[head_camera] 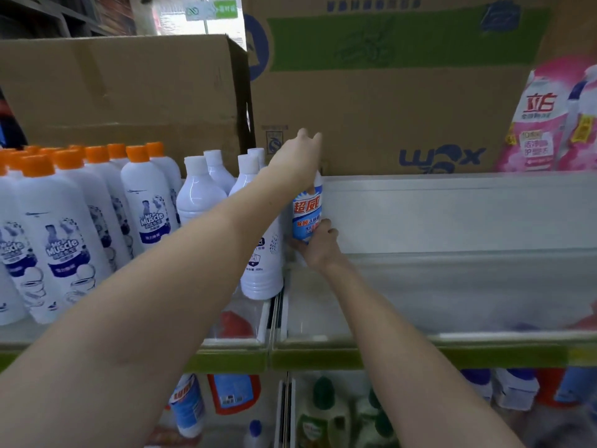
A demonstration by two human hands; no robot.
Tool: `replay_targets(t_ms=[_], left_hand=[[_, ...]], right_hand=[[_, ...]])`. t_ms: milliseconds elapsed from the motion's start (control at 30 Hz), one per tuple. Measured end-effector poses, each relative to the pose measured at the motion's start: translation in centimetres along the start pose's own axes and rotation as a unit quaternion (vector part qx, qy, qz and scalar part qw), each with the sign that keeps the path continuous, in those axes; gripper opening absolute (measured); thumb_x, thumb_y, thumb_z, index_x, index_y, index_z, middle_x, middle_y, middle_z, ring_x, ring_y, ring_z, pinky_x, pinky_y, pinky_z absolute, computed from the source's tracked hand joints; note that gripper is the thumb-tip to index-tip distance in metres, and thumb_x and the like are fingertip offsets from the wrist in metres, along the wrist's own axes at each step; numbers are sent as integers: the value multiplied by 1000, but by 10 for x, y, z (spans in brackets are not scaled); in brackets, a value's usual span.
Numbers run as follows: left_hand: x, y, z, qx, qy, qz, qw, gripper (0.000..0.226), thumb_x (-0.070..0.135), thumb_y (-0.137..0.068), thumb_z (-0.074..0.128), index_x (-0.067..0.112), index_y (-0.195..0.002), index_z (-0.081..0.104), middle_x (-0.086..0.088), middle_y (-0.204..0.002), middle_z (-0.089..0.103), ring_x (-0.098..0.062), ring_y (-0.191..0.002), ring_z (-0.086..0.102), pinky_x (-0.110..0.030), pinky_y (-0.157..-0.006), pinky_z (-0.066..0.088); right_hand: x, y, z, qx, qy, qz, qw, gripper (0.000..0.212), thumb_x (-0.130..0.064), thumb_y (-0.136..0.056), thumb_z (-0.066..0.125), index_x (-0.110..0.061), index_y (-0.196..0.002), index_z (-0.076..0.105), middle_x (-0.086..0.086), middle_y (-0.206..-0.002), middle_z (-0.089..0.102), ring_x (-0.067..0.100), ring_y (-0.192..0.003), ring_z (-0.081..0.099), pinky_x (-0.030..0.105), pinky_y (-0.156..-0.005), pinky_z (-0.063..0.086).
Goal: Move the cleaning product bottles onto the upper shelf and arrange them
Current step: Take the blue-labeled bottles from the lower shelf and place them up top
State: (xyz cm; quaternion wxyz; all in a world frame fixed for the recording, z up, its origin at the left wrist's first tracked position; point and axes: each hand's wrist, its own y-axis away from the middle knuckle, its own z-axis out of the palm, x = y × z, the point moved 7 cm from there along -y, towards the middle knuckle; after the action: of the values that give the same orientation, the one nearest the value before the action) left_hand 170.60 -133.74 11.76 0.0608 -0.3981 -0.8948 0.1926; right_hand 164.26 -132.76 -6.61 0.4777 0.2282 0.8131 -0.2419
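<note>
I am holding the blue-labelled bottle (308, 211) upright at the left end of the upper shelf (452, 218), just beside the white bottles (261, 253). My left hand (298, 160) is gripping its top, and my right hand (318, 244) is curling its fingers round the base. It is probably smooth, stiff plastic, heavy with liquid, so top and base seem the safest holds.

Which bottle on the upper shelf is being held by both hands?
The blue-labelled bottle with red characters: the left hand grips its top and the right hand its base. The orange-capped Mr Muscle bottles and white-capped bottles stand untouched.
</note>
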Motion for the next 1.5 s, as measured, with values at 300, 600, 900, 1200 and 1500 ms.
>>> replay_targets(t_ms=[300, 600, 900, 1200, 1500], left_hand=[[-3, -1, 6, 19, 31, -53, 998, 98, 14, -73, 89, 7, -149, 28, -20, -150, 36, -42, -128, 50, -45, -92, 52], [2, 17, 18, 134, 60, -88, 985, 55, -10, -81, 67, 7, -126, 41, -16, -135, 52, -41, -98, 62, -44, -66, 50], [11, 77, 50, 132, 97, -103, 981, 28, 0, -90, 59, 1, -116, 52, -19, -118, 56, -38, -102, 56, -45, -79, 51], [12, 164, 62, 54, 119, -100, 986, 7, 15, -89, 57, 10, -88, 61, -11, -90, 64, -36, -86, 62, -34, -66, 42], [-17, 292, 73, -39, 68, -85, 993, 10, 25, -93, 55, 15, -92, 54, -10, -100, 63, -36, -95, 63, -36, -72, 45]], right_hand=[[15, -8, 10, 21, 11, -42, 999, 66, -21, -88, 78, -1, -134, 35, 19, -131, 36, 33, -115, 49, 41, -100, 48], [12, 4, 5, 16, 38, -43, 998, 66, -16, -88, 77, -2, -137, 36, 20, -134, 41, 35, -119, 51, 37, -97, 45], [15, 39, -22, -19, 55, -37, 998, 43, -5, -91, 63, -1, -129, 43, 21, -135, 45, 39, -120, 53, 33, -91, 44], [-9, 126, -64, 28, 71, -49, 996, 25, -17, -94, 62, -5, -114, 56, 16, -120, 64, 34, -111, 60, 28, -75, 35], [-11, 248, -22, 0, 158, -75, 984, 11, -10, -89, 60, -14, -89, 50, 17, -103, 65, 33, -96, 58, 31, -72, 34]])
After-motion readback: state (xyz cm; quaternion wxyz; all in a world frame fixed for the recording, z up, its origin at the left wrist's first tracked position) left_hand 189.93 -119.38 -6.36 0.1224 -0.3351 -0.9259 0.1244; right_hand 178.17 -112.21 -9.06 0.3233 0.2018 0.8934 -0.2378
